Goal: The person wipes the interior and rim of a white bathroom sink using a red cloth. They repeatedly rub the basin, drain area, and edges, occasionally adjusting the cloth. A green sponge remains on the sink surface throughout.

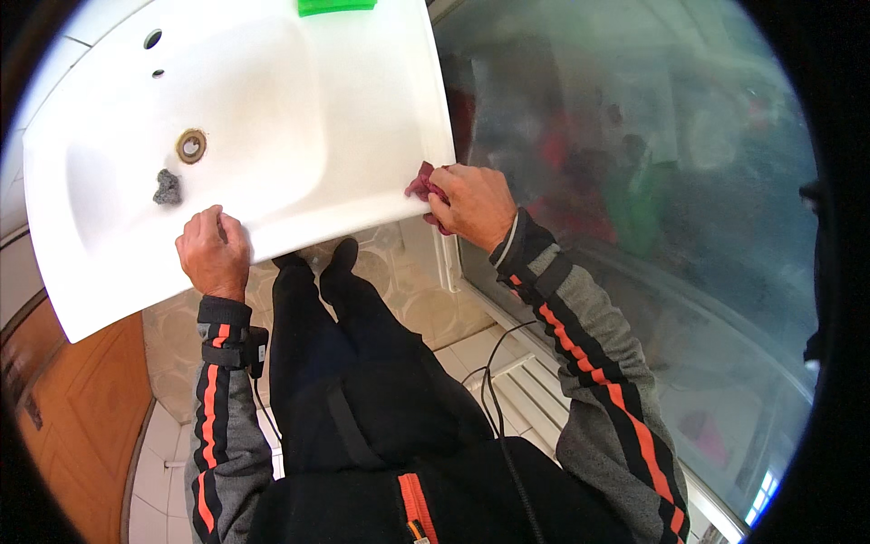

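Note:
A white ceramic washbasin (370,136) spans the upper left before me. My left hand (215,251) rests on its front rim with the fingers curled under; the palm is hidden and nothing shows in it. At the basin's front right corner, my right hand (476,204) grips a crumpled dark red cloth (423,183). Part of this cloth lies on the rim and part hangs just below it. A grey scouring pad (167,187) sits in the bowl near the brass-coloured drain ring (191,145), beyond my left hand.
A bright green object (336,7) lies on the basin's far edge, cut off by the frame. Right of the basin stands a cloudy glass panel (646,204). A brown wooden door (88,408) is at lower left. Black cables (486,381) hang beside my body.

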### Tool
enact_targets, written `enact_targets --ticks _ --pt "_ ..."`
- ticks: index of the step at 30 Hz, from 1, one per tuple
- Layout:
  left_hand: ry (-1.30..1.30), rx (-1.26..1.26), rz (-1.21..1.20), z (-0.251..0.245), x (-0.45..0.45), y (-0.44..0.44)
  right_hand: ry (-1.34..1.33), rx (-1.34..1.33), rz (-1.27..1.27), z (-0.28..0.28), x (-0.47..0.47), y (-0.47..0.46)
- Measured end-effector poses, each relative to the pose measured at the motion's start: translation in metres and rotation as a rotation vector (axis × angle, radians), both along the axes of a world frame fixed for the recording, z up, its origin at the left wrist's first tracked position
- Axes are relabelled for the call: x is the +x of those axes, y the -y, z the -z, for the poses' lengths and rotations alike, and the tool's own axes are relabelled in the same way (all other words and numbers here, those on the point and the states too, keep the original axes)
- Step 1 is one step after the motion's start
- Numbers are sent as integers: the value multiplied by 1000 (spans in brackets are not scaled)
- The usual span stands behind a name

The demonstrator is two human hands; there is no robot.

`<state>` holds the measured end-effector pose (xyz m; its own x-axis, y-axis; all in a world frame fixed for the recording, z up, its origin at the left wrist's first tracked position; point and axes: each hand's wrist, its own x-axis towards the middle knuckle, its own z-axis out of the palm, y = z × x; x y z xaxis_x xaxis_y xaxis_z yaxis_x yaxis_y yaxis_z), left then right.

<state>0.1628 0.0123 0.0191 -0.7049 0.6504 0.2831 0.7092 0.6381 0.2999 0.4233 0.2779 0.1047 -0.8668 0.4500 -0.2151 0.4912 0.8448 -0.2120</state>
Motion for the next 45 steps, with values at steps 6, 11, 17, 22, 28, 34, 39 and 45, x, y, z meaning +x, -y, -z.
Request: enact_targets --ticks 6,11,17,22,28,34,39,45 --pt "38 -12 -17 -2 1 0 69 22 -20 7 -9 -5" --pt "-17 42 -2 -3 1 -2 58 -89 -35 -3 -9 -11" --pt "10 26 -21 -4 1 -3 12 36 125 7 -17 8" --pt "-17 33 -6 -4 1 -3 -45 -44 109 9 -8 5" --pt "-13 50 -5 -2 0 -3 22 -2 19 5 -7 2" --pt "-13 54 -10 -2 0 -1 -42 19 74 12 -18 9" --pt "-29 38 4 -1 -2 -2 118 -10 0 5 -10 0" --pt "-5 25 -21 0 0 0 -26 27 71 6 -12 9"
